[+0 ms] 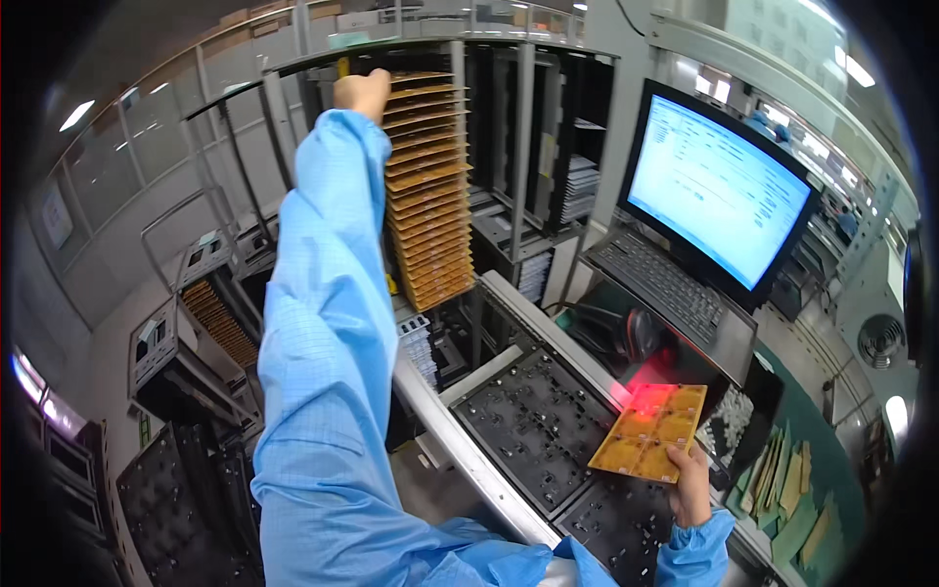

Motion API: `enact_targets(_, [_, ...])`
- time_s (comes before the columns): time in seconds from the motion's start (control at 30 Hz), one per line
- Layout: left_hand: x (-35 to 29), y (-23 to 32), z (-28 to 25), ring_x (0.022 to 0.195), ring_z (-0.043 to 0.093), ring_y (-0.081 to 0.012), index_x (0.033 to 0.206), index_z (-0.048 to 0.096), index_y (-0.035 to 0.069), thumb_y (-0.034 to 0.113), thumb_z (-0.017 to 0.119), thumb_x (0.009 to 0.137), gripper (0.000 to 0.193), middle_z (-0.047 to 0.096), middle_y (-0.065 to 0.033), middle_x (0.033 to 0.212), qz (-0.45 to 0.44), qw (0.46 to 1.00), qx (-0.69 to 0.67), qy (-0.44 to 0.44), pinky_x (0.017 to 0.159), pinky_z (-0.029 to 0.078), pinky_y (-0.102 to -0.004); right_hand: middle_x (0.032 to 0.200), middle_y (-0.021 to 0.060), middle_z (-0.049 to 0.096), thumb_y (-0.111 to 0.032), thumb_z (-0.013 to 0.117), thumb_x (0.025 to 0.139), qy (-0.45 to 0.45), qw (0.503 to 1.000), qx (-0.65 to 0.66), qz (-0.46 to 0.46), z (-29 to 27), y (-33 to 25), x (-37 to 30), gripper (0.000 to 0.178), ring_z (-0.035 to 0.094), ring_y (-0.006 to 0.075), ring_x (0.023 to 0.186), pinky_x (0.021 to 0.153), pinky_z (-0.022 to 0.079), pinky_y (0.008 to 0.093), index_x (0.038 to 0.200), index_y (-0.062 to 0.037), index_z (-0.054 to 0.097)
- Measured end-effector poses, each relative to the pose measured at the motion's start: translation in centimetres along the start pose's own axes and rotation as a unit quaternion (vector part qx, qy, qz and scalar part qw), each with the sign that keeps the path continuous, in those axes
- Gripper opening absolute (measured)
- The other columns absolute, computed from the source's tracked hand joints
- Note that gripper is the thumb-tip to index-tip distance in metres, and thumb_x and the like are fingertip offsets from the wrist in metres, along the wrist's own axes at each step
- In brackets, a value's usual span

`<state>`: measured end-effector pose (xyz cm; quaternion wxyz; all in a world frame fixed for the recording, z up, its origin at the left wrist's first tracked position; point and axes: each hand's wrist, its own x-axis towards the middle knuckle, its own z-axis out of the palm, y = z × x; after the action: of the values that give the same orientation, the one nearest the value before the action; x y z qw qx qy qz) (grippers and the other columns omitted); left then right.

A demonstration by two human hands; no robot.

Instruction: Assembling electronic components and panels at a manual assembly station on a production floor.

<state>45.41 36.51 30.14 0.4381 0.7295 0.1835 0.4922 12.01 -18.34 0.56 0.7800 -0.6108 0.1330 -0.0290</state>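
Note:
My right hand (691,487) pinches the lower right corner of a yellow-orange circuit board panel (650,435), held tilted over a black fixture tray (533,421). Red light from a dark handheld barcode scanner (641,333) falls on the panel's upper left part. My left arm reaches far forward, and my left hand (364,95) is closed at the top of a rack, beside a tall stack of similar yellow boards (427,196) set in slots one above another. Whatever the left fingers grip, if anything, is hidden by the hand.
A monitor (719,186) and a keyboard (665,282) stand at the right. Below them lie small white parts (729,421) and a pile of green and tan board strips (782,484). More racks (220,318) stand on the left. A metal rail (479,465) edges the trays.

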Motion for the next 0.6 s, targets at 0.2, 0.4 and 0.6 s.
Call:
enact_targets(0.2, [5.3, -4.2, 0.3, 0.113, 0.059, -0.0478, 0.096, 0.074, -0.001, 0.051, 0.048, 0.083, 0.06, 0.066, -0.0321, 0.11, 0.092, 0.978, 0.169, -0.078, 0.095, 0.045, -0.0506, 0.127, 0.0114, 0.064, -0.002, 0.058, 0.094, -0.06, 0.994, -0.018, 0.087, -1.2, -2.6, -5.2, 0.047, 0.064, 0.0191, 0.109, 0.095, 0.052, 0.0319, 0.14, 0.0026, 0.047])
enact_targets(0.4, [5.7, -3.1, 1.4, 0.096, 0.068, -0.0302, 0.084, 0.077, -0.001, 0.031, 0.065, 0.076, 0.035, 0.075, -0.0165, 0.096, -0.037, 0.999, -0.01, 0.017, 0.088, 0.05, -0.0373, 0.139, 0.0102, 0.057, -0.008, 0.063, 0.095, -0.128, 0.978, -0.004, 0.167, -6.8, -0.4, -6.8, 0.057, 0.055, 0.0214, 0.128, 0.109, 0.042, 0.0356, 0.147, 0.0007, 0.041])
enact_targets(0.6, [0.3, -1.8, 0.8, 0.092, 0.069, -0.0288, 0.084, 0.077, 0.001, 0.035, 0.063, 0.078, 0.038, 0.076, -0.0138, 0.088, -0.004, 1.0, -0.02, 0.019, 0.084, 0.05, -0.0406, 0.138, 0.0055, 0.057, -0.006, 0.057, 0.099, -0.133, 0.971, -0.016, 0.196, -8.5, 1.9, -6.6, 0.052, 0.054, 0.0167, 0.126, 0.108, 0.041, 0.0315, 0.147, -0.0025, 0.041])
